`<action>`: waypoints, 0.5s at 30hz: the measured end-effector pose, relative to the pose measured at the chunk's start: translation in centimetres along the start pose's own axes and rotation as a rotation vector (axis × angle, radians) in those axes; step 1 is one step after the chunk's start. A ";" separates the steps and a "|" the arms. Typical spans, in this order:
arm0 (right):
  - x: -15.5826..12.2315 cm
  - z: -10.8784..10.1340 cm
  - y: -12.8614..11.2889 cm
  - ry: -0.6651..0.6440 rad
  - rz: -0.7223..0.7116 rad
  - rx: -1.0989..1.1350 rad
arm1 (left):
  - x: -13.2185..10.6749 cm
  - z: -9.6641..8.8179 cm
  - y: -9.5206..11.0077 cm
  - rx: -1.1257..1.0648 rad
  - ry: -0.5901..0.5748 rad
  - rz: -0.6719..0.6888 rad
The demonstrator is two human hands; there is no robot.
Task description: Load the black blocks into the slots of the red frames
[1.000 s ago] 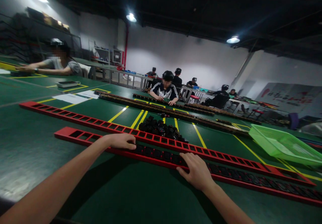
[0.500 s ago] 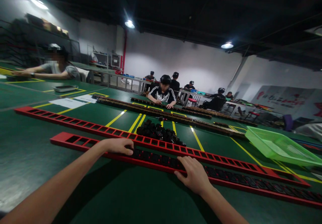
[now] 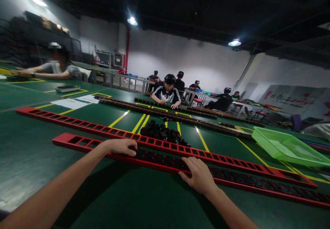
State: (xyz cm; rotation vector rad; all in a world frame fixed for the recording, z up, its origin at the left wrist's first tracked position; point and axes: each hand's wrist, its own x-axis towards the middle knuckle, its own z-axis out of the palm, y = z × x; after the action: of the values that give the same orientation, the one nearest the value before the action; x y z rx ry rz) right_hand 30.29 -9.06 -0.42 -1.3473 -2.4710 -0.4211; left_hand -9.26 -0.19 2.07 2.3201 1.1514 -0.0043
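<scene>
A long red slotted frame (image 3: 77, 141) lies across the green table in front of me, most of its slots filled with black parts. My left hand (image 3: 121, 146) rests on the frame, fingers curled down over a black part at its filled end. My right hand (image 3: 198, 175) lies flat on the frame further right, fingers spread and pressing on the black parts. A second red frame (image 3: 64, 121), with open slots, runs parallel just behind. Between and behind the frames sits a heap of loose black parts (image 3: 162, 133).
A green plastic basket (image 3: 286, 146) stands at the right. Yellow lines mark the table. Dark long strips (image 3: 160, 110) lie further back, where a seated person (image 3: 167, 93) works. Another person (image 3: 51, 67) leans on the table at far left. White papers (image 3: 72, 102) lie there.
Both hands stay on the near red frame in almost the same spots. The view has shifted slightly.
</scene>
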 end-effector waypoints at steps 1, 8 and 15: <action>0.0 -0.1 0.0 -0.002 0.000 0.003 | 0.0 0.0 0.0 -0.001 -0.003 0.004; 0.3 0.1 0.1 -0.008 -0.001 -0.013 | -0.3 -0.1 0.3 0.014 0.006 0.000; 0.5 -0.1 0.0 -0.032 -0.020 -0.030 | -0.4 -0.5 -0.5 -0.038 -0.019 0.045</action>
State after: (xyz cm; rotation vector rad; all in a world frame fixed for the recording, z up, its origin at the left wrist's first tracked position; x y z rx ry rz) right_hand 30.01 -8.74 -0.15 -1.3527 -2.5154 -0.4470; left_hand -9.96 0.01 2.31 2.3073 1.0803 0.0115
